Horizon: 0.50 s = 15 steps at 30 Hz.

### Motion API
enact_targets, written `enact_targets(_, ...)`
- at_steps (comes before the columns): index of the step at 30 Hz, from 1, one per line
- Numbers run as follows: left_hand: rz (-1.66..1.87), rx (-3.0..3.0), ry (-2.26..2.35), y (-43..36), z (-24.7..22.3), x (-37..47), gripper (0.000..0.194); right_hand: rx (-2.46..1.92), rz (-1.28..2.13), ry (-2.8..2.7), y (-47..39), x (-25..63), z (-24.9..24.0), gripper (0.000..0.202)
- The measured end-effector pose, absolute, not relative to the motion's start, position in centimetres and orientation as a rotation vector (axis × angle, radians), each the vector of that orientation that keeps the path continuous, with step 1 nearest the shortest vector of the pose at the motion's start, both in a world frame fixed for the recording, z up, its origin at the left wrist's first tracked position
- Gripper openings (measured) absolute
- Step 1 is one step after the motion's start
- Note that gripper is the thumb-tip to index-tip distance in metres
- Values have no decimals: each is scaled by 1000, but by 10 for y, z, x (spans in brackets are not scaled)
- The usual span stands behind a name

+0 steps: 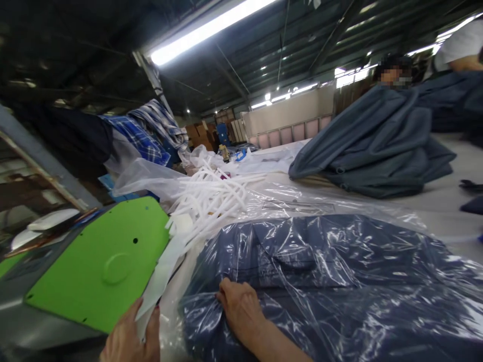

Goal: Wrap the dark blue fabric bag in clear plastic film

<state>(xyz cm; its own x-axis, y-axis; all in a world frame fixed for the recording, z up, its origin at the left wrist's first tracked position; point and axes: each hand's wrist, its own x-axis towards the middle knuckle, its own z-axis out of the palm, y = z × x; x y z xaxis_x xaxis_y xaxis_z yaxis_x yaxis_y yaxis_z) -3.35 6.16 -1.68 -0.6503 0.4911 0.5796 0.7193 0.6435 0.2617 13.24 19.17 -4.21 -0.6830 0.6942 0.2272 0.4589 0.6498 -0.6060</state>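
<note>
So my right hand (243, 309) is clenching a clear plastic bag (328, 301) at 6 o'clock; the bag's spreading toward 4, with a dark blue garment (298, 259) showing through. My left hand (132, 334), around 7, is sitting about a pale strip (160, 274), can't tell if it's pinching. Green panel (109, 251)'s leaning at 8, and white strips (211, 196) are heaping at 11 from my right hand.
</note>
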Motion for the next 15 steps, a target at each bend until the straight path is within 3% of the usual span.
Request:
enact_targets(3, -689, -1638, -1813, 86, -17, -15, 34, -929, 756, -2449, 194, 132, -36, 7)
enact_targets(5, -721, -1854, -1686, 106, -25, -7, 30, -945, 786, -2473, 196, 132, -32, 9)
enact_targets(10, -923, -1957, -2162, 125, -39, -7, 37, -930, 794, -2529, 196, 139, -14, 20)
enact_targets(15, -975, -1880, -2598, 120, -23, 1, 37, -798, 609, -2469, 213, 212, 3, 10)
